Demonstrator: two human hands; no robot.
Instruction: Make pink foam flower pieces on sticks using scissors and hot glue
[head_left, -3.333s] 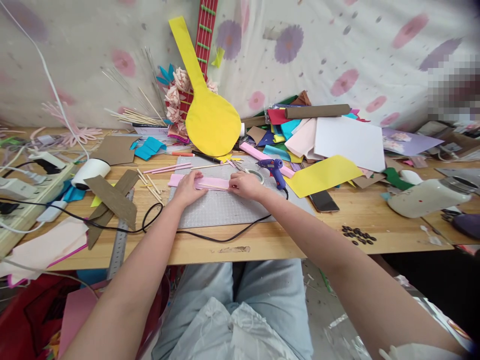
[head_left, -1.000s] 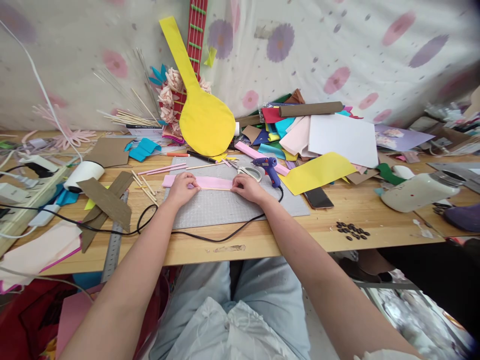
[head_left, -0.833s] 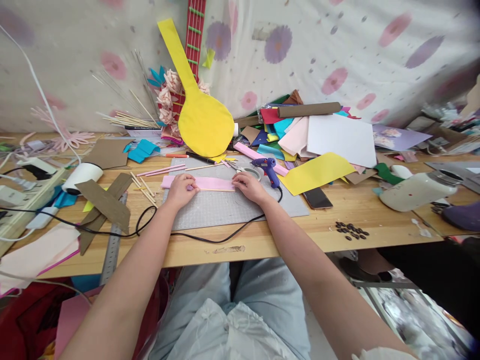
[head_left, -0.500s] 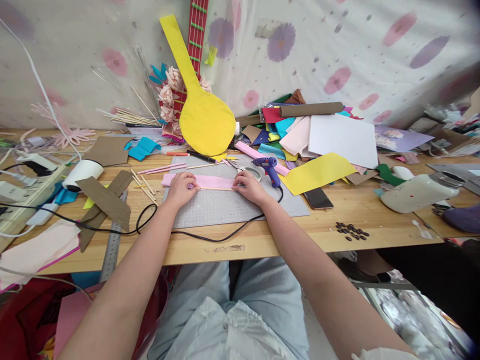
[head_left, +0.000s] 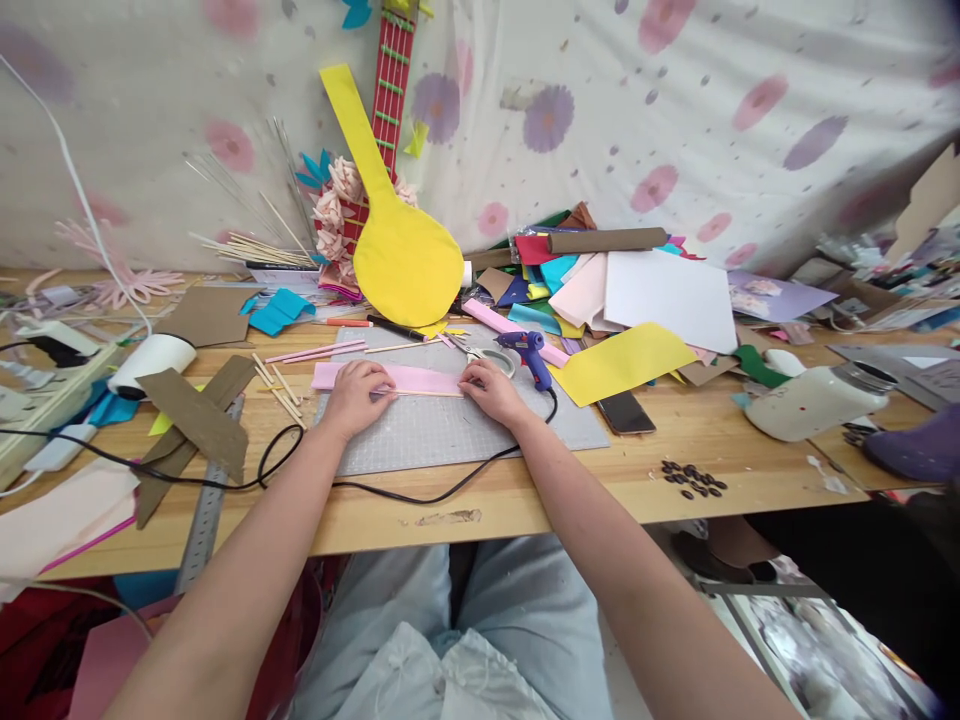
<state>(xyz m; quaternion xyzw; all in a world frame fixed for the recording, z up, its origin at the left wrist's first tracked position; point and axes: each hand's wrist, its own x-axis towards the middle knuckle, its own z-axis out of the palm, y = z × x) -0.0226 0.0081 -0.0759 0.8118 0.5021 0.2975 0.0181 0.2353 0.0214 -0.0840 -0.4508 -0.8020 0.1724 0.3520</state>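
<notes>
A long pink foam strip (head_left: 420,379) lies flat on a grey cutting mat (head_left: 450,430), with a thin wooden stick along its near edge. My left hand (head_left: 357,393) presses down on the strip's left part, fingers curled over it. My right hand (head_left: 484,386) pinches the strip's right end against the mat. A blue glue gun (head_left: 529,350) stands just beyond my right hand, its black cord (head_left: 420,495) looping over the mat's front edge.
A yellow paddle-shaped foam cutout (head_left: 405,255) leans on the wall behind the mat. Loose coloured sheets (head_left: 660,300) pile up at right, beside a phone (head_left: 624,412) and a white jar (head_left: 814,402). Brown card pieces (head_left: 191,420), a metal ruler (head_left: 202,510) and sticks lie at left.
Both hands have stayed pressed on the pink strip, shifting only slightly along it. The head view has tilted and drifted a little.
</notes>
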